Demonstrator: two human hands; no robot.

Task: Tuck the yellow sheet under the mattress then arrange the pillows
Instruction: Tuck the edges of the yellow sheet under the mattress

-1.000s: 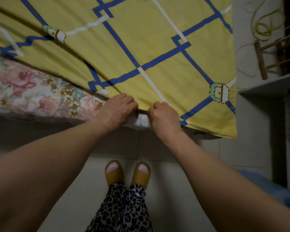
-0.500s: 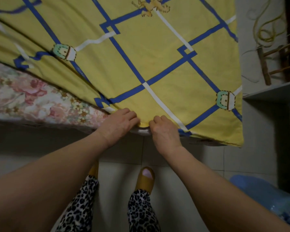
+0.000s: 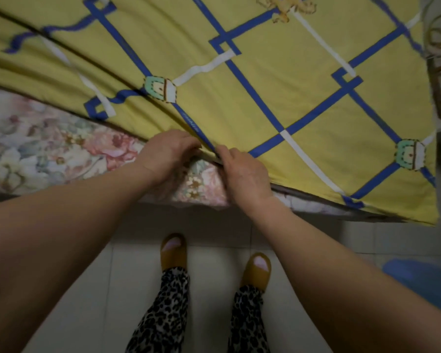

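The person stands at the side of the bed, both bare arms reaching down to the edge of the yellow sheet (image 3: 239,98), which is crossed with blue and white bands. The left hand (image 3: 167,155) and right hand (image 3: 245,174) sit close together, fingers curled on the sheet's hem right where it meets the floral mattress (image 3: 49,146). Between the two hands a patch of floral fabric shows. To the right the sheet hangs over the mattress edge. Below, yellow slippers (image 3: 256,272) and leopard-print trousers (image 3: 163,314) stand on pale floor tiles (image 3: 87,289).
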